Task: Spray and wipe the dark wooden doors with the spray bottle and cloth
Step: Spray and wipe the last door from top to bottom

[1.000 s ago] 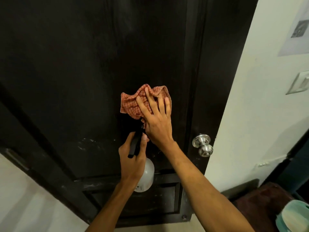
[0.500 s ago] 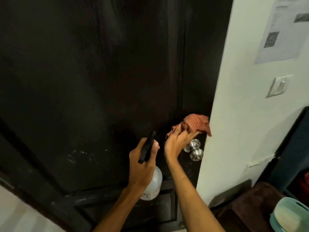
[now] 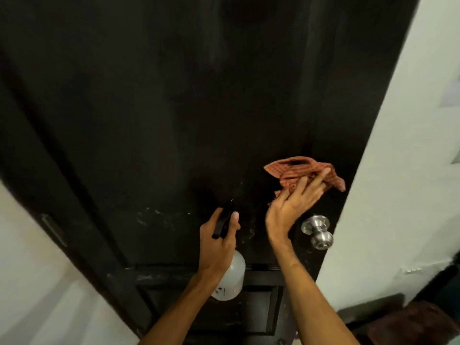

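Cloth [image 3: 290, 173] lifted higher; crumpled, red-checked.

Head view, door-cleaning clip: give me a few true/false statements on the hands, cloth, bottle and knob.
1. The left hand grips the spray bottle. True.
2. The right hand presses the cloth against the dark door. True.
3. The cloth is plain blue. False: it is orange-red and checked.
4. The door knob sits to the left of both hands. False: it is to the right of the right hand, near the white wall.
5. The cloth covers the door knob. False: the cloth lies above it and the knob is bare.
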Demonstrator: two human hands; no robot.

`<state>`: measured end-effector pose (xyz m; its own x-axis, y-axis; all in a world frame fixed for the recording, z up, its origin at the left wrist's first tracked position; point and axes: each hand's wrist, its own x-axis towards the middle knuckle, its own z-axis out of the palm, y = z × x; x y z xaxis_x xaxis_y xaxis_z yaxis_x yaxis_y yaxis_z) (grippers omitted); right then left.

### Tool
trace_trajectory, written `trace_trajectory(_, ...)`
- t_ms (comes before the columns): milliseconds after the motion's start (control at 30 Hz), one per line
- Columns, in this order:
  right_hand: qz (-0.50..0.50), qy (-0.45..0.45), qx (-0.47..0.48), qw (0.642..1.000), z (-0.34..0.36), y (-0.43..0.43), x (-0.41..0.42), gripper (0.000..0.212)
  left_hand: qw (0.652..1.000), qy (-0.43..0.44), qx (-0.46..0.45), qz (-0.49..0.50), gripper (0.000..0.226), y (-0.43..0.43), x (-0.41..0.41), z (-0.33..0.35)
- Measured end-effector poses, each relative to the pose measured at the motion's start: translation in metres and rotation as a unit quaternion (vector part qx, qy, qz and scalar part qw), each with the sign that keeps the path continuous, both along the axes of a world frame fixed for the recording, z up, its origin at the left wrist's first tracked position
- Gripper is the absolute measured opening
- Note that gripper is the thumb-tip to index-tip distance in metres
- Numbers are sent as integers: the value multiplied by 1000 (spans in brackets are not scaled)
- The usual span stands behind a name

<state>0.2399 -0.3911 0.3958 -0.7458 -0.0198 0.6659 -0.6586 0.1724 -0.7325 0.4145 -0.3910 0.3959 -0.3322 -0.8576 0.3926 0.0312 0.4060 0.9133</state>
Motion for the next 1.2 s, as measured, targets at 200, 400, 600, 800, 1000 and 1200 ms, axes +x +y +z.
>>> trace_trajectory(200, 126, 200, 163, 958, 1, -26, 58, 47, 992, 20, -12, 126, 11, -29, 59, -18)
trace_trajectory(400, 99, 231, 200, 947, 21, -70, 127, 52, 972, 27, -35, 231, 20, -51, 123, -14)
trace_trajectory(600, 208, 414, 332, 822, -9, -117, 195, 90, 966, 28, -33, 254, 25, -73, 191, -19)
trace_trajectory(800, 220, 461, 370, 776, -21, -155, 244, 96, 963, 35, 1, 267, 11, -106, 242, -47)
trace_trajectory(1000, 230, 545, 380, 711, -20, -195, 289, 88, 958, 37, 12, 284, 19, -131, 291, -72)
trace_trajectory(1200, 261, 591, 449, 618, -54, -220, 335, 82, 954, 52, 32, 295, 27, -146, 325, -96)
